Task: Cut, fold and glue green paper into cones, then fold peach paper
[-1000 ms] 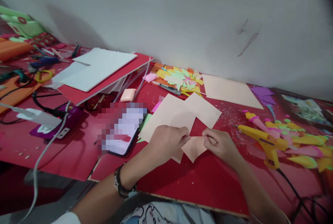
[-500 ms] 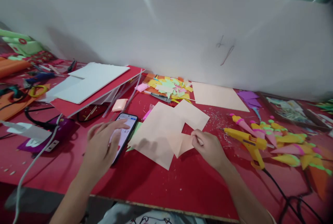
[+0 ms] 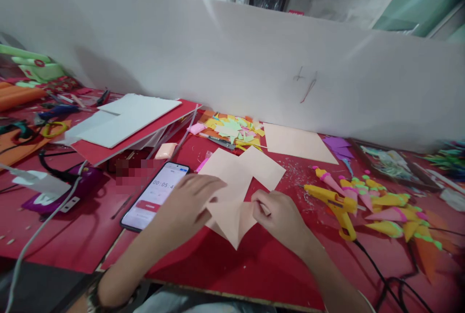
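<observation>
A small piece of peach paper is bent, its pointed corner hanging toward the table's front edge. My right hand pinches the piece at its right side, fingers curled. At its left corner is my left hand, thumb and fingers closing on the paper, the fingers reaching over a larger sheet. That larger peach sheet lies flat behind the piece, beside another peach sheet. Left of my left hand lies a phone with a running timer on its screen, partly covered by my wrist.
A yellow glue gun with a black cord lies right, near pink and yellow cone figures. Colored paper scraps and a peach sheet lie behind. White boards and a purple power strip stand left.
My left hand has moved right from the phone to the small paper's left corner. The phone now lies farther left and more tilted. My right hand keeps its pinch; the view has tipped up slightly.
</observation>
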Tool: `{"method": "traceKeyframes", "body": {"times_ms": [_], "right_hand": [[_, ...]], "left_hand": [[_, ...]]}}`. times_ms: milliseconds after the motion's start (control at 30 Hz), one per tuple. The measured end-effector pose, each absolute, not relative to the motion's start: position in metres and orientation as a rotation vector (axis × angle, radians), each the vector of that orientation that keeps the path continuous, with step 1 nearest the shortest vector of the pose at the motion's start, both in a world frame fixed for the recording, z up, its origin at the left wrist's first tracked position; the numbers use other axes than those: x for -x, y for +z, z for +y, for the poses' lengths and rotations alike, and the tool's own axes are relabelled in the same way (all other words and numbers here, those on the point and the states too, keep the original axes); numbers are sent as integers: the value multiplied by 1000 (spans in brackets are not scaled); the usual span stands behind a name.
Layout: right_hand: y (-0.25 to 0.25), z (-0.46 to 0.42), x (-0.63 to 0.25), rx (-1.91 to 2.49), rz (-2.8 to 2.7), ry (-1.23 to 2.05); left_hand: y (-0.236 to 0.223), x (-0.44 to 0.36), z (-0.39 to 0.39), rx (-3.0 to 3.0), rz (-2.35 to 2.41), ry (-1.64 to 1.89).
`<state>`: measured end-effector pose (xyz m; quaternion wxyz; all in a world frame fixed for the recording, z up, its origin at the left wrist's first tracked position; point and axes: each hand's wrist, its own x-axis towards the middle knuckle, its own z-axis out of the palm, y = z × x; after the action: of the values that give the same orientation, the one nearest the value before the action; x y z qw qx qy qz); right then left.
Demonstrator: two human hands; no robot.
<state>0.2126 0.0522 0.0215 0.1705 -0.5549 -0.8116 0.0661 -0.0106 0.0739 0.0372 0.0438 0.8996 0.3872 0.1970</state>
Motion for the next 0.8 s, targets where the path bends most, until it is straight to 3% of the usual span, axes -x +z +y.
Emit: {"method": "traceKeyframes", "body": {"times_ms": [100,267,567,700,800], "right_hand": [[29,49,-209,1534,-2375,100],[31,50,-214,1596,-2388,-55],[32,43,-200,1389,-2545,-261],[33,43,-198,1422,-2527,-111],[34,43,-198,1428,-2499,1]], "left_hand": [[46,-12,77,-2772,1041,577],[60,-10,72,-2471,1209,813],[47,-18,65,-2668,1061,230],[48,-24,70,-2824,1042,123],[45,-31,68,-2846,1069,316]]}}
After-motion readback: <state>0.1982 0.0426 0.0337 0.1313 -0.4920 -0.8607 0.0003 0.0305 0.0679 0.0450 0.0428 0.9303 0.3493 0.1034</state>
